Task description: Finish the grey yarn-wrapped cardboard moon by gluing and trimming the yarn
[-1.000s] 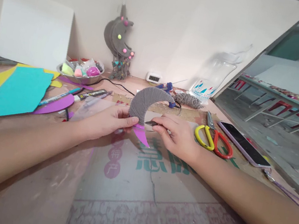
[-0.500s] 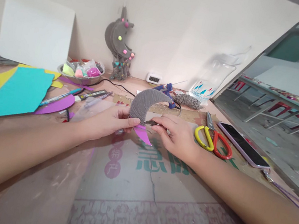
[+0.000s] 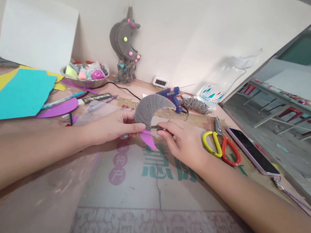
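In front of me is a crescent moon (image 3: 147,109), mostly wound in grey yarn, its lower tip still bare purple. My left hand (image 3: 116,125) pinches it at its left side, with the thumb across the front near the edge of the winding. Closed fingers of my right hand (image 3: 183,139) grip a short dark grey length of yarn (image 3: 157,127) that meets the crescent's inner edge. Part of this yarn is hidden in the hand. Behind the crescent lie a blue glue gun (image 3: 170,93) and a bundle of grey yarn (image 3: 196,105).
Scissors (image 3: 218,145) and a phone (image 3: 253,152) lie to the right. A bowl of coloured clay (image 3: 86,76), turquoise sheet (image 3: 16,96) and cutter (image 3: 95,98) are at left. A decorated moon (image 3: 120,40), small clock (image 3: 160,81) and clear bottle (image 3: 222,80) stand by the wall.
The crescent has tipped and lowered very slightly, showing more of the glue gun behind it. Both hands keep nearly the same place and hold.
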A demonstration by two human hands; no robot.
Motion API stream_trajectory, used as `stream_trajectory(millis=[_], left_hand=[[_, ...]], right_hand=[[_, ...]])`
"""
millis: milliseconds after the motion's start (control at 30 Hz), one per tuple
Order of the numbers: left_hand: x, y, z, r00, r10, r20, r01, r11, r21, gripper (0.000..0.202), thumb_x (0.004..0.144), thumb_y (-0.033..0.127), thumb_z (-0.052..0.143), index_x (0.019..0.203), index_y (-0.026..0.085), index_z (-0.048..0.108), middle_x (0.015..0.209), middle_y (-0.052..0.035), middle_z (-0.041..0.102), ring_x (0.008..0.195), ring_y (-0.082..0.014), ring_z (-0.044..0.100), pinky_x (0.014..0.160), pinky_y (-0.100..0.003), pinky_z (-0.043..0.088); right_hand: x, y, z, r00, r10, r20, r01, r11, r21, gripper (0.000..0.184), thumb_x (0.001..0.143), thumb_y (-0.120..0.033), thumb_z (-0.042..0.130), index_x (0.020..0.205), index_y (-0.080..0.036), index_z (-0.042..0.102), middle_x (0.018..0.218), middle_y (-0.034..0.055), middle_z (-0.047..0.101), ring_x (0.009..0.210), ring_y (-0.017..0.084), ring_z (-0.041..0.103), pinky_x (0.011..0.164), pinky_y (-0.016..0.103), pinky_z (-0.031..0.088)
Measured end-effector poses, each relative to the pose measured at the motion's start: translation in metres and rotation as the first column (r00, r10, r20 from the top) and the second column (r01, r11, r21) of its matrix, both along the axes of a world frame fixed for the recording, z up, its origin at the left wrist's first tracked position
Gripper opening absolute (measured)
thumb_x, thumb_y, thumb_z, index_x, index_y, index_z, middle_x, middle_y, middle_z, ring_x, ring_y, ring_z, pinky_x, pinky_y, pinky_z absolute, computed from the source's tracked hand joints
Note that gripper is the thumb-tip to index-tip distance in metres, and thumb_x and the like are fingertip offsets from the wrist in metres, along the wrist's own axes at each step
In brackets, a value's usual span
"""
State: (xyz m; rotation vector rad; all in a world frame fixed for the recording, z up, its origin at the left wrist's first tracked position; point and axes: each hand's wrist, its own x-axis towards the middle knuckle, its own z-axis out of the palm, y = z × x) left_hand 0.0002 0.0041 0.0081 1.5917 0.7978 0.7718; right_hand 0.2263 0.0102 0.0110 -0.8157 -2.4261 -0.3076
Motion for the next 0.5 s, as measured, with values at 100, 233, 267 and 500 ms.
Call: stream_trajectory(millis=[100,233,267,500], left_hand=[[-0.0005,0.0009,0.0001,1.0,-0.007,-0.011,0.007,1.0,0.012,0.024,0.082,0.038,0.056,0.075,0.015,0.055,0.06,0.0036,0.048,0.048,-0.0059,0.041,0.045,-0.02,0.029],[-0.0001,0.0021,-0.0007,1.0,-0.01,-0.016,0.01,0.999,0.031,0.025,0.082,0.038,0.056,0.076,0.014,0.057,0.061,0.003,0.047,0.051,-0.0063,0.04,0.046,-0.019,0.028],[0.0002,0.0021,-0.0008,1.0,-0.008,-0.013,0.008,1.0,0.026,0.025,0.082,0.038,0.056,0.076,0.014,0.057,0.062,0.0029,0.047,0.051,-0.0064,0.04,0.046,-0.019,0.028],[0.0008,0.0004,-0.0003,1.0,-0.014,-0.003,0.014,1.0,-0.027,0.026,0.082,0.04,0.056,0.082,0.015,0.057,0.062,0.0032,0.048,0.05,-0.0063,0.04,0.046,-0.019,0.03]], right_hand=[[0.0012,0.0001,-0.0005,1.0,0.005,0.007,-0.005,1.0,0.018,0.021,0.09,-0.027,0.046,0.095,-0.014,0.062,0.076,0.0041,0.062,0.069,0.014,0.054,0.064,0.026,0.039],[0.002,-0.0001,-0.0011,1.0,0.006,0.016,-0.007,0.999,0.036,0.021,0.09,-0.026,0.046,0.095,-0.015,0.062,0.077,0.0042,0.063,0.071,0.015,0.055,0.065,0.026,0.04],[0.0021,0.0,-0.0011,1.0,0.008,0.012,-0.008,0.999,0.037,0.02,0.09,-0.026,0.046,0.095,-0.015,0.062,0.077,0.0042,0.063,0.072,0.015,0.056,0.066,0.026,0.041],[0.0019,0.0011,-0.0012,1.0,-0.004,-0.027,0.004,1.0,0.012,0.023,0.089,-0.03,0.047,0.099,-0.014,0.06,0.08,0.0062,0.063,0.074,0.017,0.056,0.069,0.028,0.042]])
